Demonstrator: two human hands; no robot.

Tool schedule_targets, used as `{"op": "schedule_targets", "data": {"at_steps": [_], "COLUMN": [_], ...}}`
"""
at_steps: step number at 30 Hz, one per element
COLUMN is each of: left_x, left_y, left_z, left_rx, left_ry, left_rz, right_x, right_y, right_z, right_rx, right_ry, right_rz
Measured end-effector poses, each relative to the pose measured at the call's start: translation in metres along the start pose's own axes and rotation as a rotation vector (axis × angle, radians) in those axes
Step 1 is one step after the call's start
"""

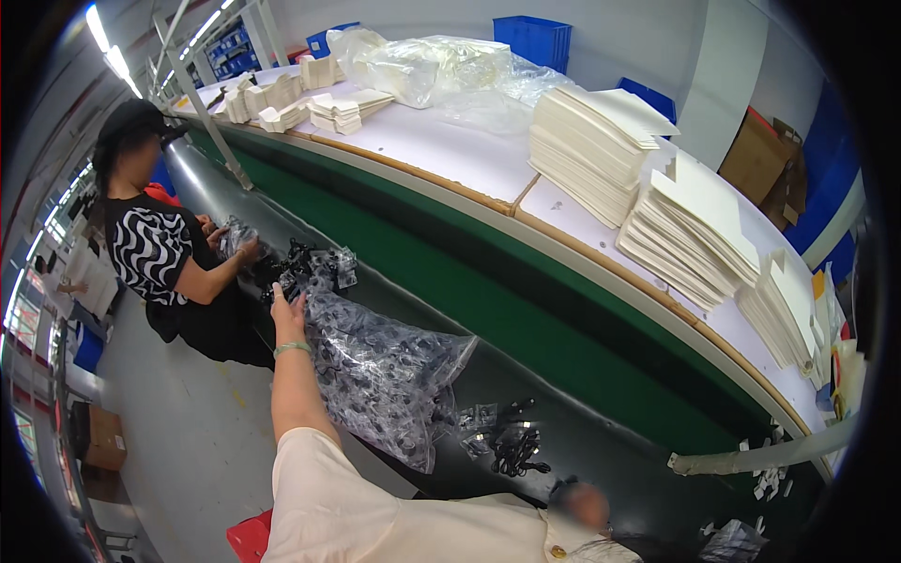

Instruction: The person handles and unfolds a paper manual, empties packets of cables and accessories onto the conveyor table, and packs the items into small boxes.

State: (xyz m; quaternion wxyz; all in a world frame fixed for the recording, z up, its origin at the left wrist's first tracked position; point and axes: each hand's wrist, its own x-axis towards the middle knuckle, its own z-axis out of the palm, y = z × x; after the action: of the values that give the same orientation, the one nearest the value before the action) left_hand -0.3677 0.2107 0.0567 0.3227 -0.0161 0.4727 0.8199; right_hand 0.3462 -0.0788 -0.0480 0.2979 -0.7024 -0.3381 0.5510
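Neither of my hands shows in the head view. A person in a cream shirt (375,516) sits close below me and reaches one hand (286,310) onto a large clear plastic bag (385,375) full of small black parts, which lies on the dark conveyor belt (582,441). Loose small packets with black cables (507,441) lie on the belt beside the bag. Farther left, a second person in a black-and-white patterned top (150,249) and black cap handles more small packets (310,267) with both hands.
Above the belt runs a green-fronted white shelf (450,155) holding stacks of cream card sheets (591,150), folded cartons (282,98) and a clear plastic bag (422,66). Blue crates (535,38) stand behind. A red stool (249,537) and a cardboard box (103,436) are on the floor.
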Motion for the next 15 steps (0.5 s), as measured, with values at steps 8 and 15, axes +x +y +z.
{"op": "schedule_targets", "data": {"at_steps": [8, 15], "left_x": [-0.132, -0.298], "left_y": [-0.048, -0.120], "left_z": [0.013, -0.027], "left_rx": [0.351, 0.720], "left_ry": [-0.392, -0.964], "left_rz": [0.002, -0.178], "right_x": [-0.012, -0.027], "right_y": [0.012, 0.026], "right_z": [-0.005, -0.008], "right_rx": [-0.013, 0.089], "right_ry": [0.059, 0.110], "right_rz": [-0.131, -0.037]}}
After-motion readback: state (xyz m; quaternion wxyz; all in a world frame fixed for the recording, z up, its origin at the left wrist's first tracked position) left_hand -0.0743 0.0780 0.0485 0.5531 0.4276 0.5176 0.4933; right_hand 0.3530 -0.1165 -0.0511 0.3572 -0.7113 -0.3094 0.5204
